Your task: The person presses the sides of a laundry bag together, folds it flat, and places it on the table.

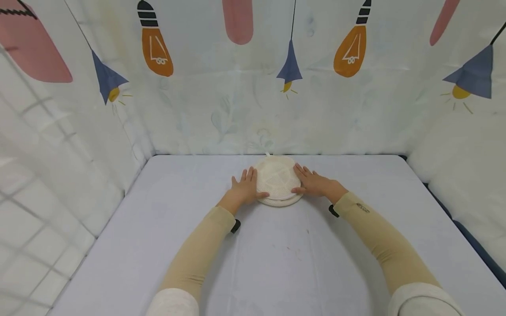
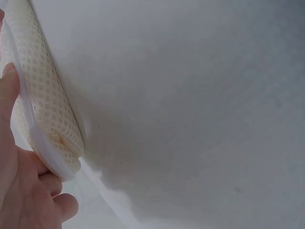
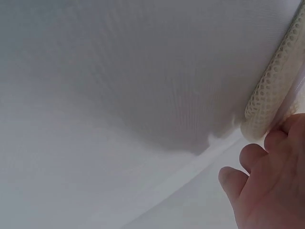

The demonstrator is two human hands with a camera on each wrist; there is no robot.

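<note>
A round, cream mesh laundry bag (image 1: 278,179) lies flattened at the far middle of the table. Its honeycomb netting (image 2: 45,81) and a pale edging band show up close in the left wrist view. On its left side rests my left hand (image 1: 246,188), fingers stretched forward and thumb at the near edge. My right hand (image 1: 314,182) touches the opposite side, its fingers spread and fairly straight. The right wrist view shows the fingers (image 3: 252,157) beside the bag's rounded mesh edge (image 3: 271,90); part of that hand is out of frame.
A white cloth covers the table (image 1: 269,263). Behind it hangs a pale curtain (image 1: 237,109) printed with lamps and bulbs, close to the bag. More curtain (image 1: 39,175) encloses the left side, and white fabric (image 1: 466,166) stands on the right.
</note>
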